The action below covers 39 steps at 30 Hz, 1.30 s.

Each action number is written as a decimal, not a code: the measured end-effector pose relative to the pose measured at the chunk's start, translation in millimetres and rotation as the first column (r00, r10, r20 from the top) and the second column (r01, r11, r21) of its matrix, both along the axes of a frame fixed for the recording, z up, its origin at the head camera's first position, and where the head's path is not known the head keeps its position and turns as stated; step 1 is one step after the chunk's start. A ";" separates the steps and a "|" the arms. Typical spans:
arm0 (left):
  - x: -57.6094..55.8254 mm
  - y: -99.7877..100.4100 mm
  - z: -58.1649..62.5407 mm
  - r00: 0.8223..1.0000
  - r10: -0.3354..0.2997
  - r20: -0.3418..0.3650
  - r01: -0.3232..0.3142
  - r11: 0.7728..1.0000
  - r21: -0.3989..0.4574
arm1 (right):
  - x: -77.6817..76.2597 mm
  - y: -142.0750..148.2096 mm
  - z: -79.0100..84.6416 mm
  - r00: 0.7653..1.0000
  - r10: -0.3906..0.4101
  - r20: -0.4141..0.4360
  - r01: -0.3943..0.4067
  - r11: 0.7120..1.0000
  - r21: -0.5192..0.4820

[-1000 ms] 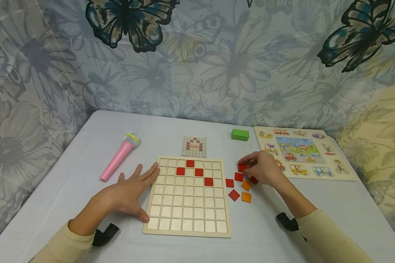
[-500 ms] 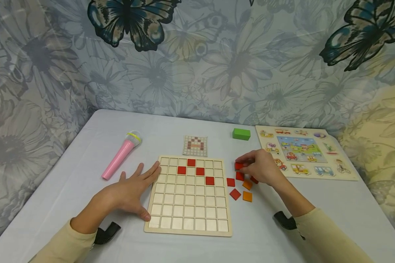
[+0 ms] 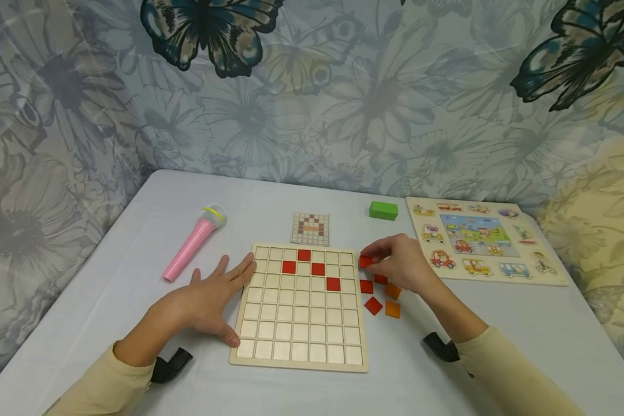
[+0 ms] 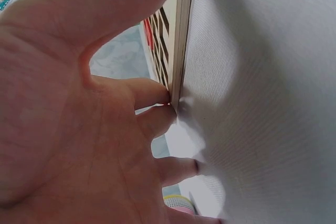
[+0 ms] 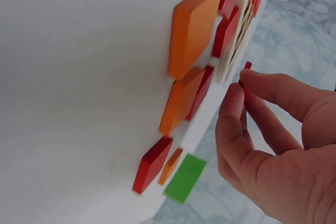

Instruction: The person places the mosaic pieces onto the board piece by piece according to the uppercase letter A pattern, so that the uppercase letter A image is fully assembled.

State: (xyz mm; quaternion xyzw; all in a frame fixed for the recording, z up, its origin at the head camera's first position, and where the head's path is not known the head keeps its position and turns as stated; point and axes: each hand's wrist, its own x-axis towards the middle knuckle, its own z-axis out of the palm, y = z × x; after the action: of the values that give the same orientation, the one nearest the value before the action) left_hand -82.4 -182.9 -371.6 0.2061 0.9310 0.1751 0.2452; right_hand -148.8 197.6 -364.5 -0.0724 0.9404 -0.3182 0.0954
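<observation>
Item: 1 red tile (image 3: 366,262), pinched in the right hand (image 3: 403,263); we note it carried leftward, now near the right edge of the grid board (image 3: 299,364). Left hand (image 3: 205,303): spread, touching the left edge. We judge it fetched, unplaced; 4 seated tiles (image 3: 318,269).

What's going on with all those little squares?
Someone has a red tile in the grip of their right hand, next to the right edge of a grid board. Their left hand, fingers spread, touches the board's left edge. Four red squares sit in the board's slots, and most slots are bare. Loose orange tiles and more red ones lie beside it. A small pattern card lies beyond the board.
</observation>
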 end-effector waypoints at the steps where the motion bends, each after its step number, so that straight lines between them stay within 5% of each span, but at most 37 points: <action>1: 0.0 0.0 0.1 1.000 0.001 0.001 -0.001 1.000 -0.001 | 0.4 -2.3 0.6 1.000 0.003 0.000 -0.003 1.000 -0.007; 39: -1.2 0.8 -0.9 1.000 0.006 -0.008 -0.006 1.000 -0.012 | 4.4 -77.4 -5.2 0.994 0.103 0.046 -0.098 0.990 -0.097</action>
State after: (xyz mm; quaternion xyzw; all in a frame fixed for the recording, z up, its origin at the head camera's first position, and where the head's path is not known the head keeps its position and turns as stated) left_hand -83.7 -182.2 -372.5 0.2026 0.9336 0.1696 0.2421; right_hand -144.4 120.2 -369.8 -0.1161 0.9167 -0.3590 0.1318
